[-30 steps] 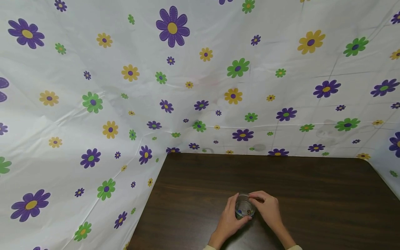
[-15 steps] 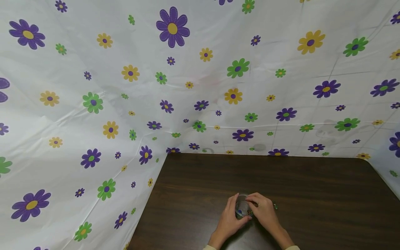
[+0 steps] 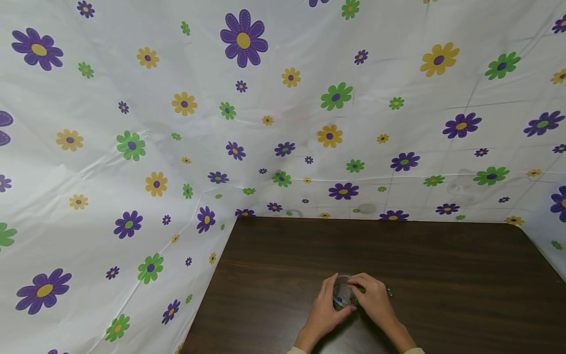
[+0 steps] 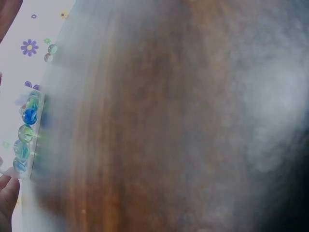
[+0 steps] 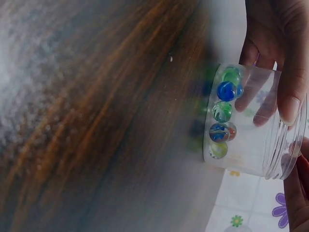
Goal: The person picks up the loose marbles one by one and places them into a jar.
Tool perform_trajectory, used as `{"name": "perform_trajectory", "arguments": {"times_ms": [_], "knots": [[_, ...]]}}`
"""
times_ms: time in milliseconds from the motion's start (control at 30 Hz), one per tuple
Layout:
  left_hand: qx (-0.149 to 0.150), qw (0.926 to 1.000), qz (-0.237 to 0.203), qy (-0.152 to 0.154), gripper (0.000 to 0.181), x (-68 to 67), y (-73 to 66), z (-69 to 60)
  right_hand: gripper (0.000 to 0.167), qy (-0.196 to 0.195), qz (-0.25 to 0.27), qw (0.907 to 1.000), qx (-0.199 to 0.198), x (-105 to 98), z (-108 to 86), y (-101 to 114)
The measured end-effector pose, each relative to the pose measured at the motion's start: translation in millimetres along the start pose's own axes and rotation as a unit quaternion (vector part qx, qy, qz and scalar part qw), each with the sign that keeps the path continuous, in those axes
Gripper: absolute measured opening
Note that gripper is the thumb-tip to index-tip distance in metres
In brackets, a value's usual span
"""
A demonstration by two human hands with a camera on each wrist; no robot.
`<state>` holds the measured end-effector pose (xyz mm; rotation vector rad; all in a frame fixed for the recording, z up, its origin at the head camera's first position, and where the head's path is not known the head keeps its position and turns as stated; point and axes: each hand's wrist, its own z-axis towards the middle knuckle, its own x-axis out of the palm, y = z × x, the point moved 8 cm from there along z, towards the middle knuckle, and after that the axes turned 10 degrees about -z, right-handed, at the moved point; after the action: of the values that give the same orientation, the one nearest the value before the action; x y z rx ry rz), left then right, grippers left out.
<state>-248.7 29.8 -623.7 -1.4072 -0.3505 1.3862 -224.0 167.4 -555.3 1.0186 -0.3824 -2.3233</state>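
A clear plastic jar (image 3: 343, 291) stands upright on the table with several glass marbles (image 5: 222, 111) lying along its bottom, in blue, green and amber swirls. My left hand (image 3: 324, 309) grips the jar, fingers round the far left side and thumb at the near side. At the jar's mouth is my right hand (image 3: 374, 298), thumb and fingertips close together over the right part of the rim. Whether anything lies between those fingertips is hidden. The left wrist view catches the marble-filled jar (image 4: 35, 159) only at its edge.
Two loose marbles (image 4: 50, 52) lie on the dark wood-grain table (image 3: 283, 265), just right of my right hand. A white sheet (image 3: 283, 123) printed with flowers hangs behind and to the left of the table.
My right hand has shifted slightly left over the jar's mouth, uncovering the loose marbles on the table. Over the last half second both hands look still. The left hand keeps its hold.
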Motion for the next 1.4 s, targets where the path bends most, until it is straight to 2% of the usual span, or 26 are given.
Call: {"name": "perform_trajectory", "arguments": {"times_ms": [367, 667, 900, 1167, 1400], "knots": [[-0.003, 1.0, 0.002, -0.005, 0.086, -0.1, 1.6, 0.5, 0.033, -0.017, 0.009, 0.9998, 0.004, -3, -0.2, -1], [-0.002, 1.0, 0.002, -0.008, 0.087, -0.5, 0.0, 0.6, 0.029, -0.036, 0.048, 0.9963, 0.061, -14, -0.4, -12], [-0.008, 0.9999, 0.0, -0.008, 0.087, -1.1, -0.7, 0.0, 0.027, -0.039, 0.015, 0.9951, 0.09, -22, -3.6, -24], [0.004, 0.9999, 0.003, -0.016, 0.088, -1.9, -2.1, 0.0, 0.024, -0.044, -0.001, 0.9924, 0.115, -31, -7.2, -37], [0.002, 0.9998, 0.008, -0.016, 0.089, -0.6, -0.6, 0.4, 0.021, -0.04, -0.01, 0.9889, 0.143, -36, -11.3, -52]]}}
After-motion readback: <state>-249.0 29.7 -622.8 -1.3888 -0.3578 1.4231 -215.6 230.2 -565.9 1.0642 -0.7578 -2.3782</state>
